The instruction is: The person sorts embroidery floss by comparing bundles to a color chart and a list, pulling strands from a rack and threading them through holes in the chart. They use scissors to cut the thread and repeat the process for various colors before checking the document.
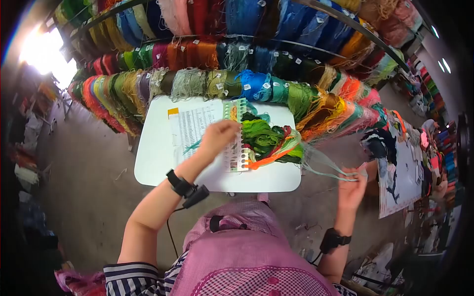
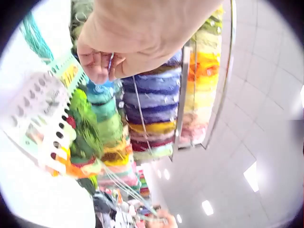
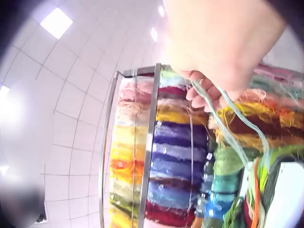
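Observation:
My right hand (image 1: 351, 190) holds a looped pale grey-green embroidery thread (image 3: 227, 133), drawn out taut to the right of a thread bundle. That bundle (image 1: 264, 135), of green, orange and dark red skeins, lies along a card with punched holes (image 1: 237, 163) on the white table (image 1: 212, 182). Over the card's left side is my left hand (image 1: 220, 139), its fingers curled and the thumb close to the forefinger. In the left wrist view no thread shows between those fingertips.
A printed sheet (image 1: 195, 126) lies left of the card, with teal strands (image 1: 192, 146) across it. Behind the table, racks hang full of coloured skeins (image 1: 187, 86). Another white table (image 1: 402, 182) with dark threads stands at the right.

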`<state>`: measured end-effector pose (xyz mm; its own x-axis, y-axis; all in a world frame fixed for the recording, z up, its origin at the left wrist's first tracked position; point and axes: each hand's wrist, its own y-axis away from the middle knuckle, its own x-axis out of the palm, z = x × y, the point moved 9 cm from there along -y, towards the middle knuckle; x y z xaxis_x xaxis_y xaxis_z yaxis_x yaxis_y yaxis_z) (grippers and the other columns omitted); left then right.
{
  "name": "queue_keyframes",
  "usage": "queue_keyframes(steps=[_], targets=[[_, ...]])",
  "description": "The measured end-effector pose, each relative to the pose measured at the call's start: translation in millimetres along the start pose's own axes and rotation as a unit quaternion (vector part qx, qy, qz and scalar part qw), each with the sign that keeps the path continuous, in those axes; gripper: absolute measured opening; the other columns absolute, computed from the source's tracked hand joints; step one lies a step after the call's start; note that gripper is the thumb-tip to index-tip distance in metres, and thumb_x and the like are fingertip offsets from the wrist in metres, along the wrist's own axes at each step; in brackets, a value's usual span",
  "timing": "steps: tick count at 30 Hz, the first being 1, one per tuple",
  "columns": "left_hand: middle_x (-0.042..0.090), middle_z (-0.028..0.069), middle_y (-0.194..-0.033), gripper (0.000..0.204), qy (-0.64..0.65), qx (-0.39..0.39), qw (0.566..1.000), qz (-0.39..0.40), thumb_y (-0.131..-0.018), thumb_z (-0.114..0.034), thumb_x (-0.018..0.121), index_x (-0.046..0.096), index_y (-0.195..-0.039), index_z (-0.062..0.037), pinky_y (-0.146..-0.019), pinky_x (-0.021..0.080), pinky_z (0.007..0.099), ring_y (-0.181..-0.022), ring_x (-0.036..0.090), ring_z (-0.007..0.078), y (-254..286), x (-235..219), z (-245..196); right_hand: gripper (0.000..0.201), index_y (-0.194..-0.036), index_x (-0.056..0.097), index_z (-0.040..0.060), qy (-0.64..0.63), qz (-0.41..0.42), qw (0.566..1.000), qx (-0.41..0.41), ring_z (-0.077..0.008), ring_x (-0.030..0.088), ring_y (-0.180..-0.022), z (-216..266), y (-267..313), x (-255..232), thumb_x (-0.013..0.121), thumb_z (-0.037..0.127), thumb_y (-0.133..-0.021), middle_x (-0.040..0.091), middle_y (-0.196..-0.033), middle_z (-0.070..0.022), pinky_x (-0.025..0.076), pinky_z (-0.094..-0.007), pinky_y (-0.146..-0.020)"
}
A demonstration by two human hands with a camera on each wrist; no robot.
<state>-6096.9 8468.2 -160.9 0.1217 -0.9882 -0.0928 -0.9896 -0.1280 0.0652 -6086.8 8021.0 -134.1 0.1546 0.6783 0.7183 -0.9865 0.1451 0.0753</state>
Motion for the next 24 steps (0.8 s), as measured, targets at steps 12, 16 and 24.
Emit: queue_keyframes(steps=[12, 16, 24], targets=[[0.056, 0.0012, -0.069, 0.022, 0.045, -0.180, 0.974, -0.131, -0.087, -0.021, 0.068, 0.065, -0.094, -0.0003, -0.047, 0.034, 0.0231, -0.053, 0.045, 0.0084, -92, -40, 73, 0.015, -0.104, 0.063, 0.0030, 0.470, 0.004, 0.863, -0.186, -0.0079, 0.058, -0.080, 9, -75, 53, 0.063, 0.011, -0.092, 0.062, -0.087, -0.0002, 0.045, -0.0219, -0.071], [0.058, -0.0002, -0.069, 0.016, 0.086, -0.142, 0.982, -0.093, -0.088, -0.017, 0.067, 0.065, -0.088, -0.0016, -0.047, 0.037, 0.0213, -0.053, 0.048, 0.0058, -82, -29, 56, 0.015, -0.105, 0.062, 0.0003, 0.466, 0.155, 0.864, -0.109, -0.0071, 0.059, -0.082, -73, -57, 125, 0.060, 0.008, -0.092, 0.068, -0.096, -0.0046, 0.046, -0.0214, -0.074], [0.066, -0.0005, -0.077, 0.030, 0.139, -0.130, 0.981, -0.033, -0.087, -0.009, 0.068, 0.064, -0.116, -0.0036, -0.062, 0.050, 0.0201, -0.066, 0.060, 0.0060, 4, 34, 26, 0.011, -0.098, 0.062, -0.0014, 0.428, 0.297, 0.848, 0.095, -0.0086, 0.058, -0.070, -194, -28, 186, 0.061, 0.005, -0.089, 0.071, -0.092, -0.0067, 0.046, -0.0224, -0.065]])
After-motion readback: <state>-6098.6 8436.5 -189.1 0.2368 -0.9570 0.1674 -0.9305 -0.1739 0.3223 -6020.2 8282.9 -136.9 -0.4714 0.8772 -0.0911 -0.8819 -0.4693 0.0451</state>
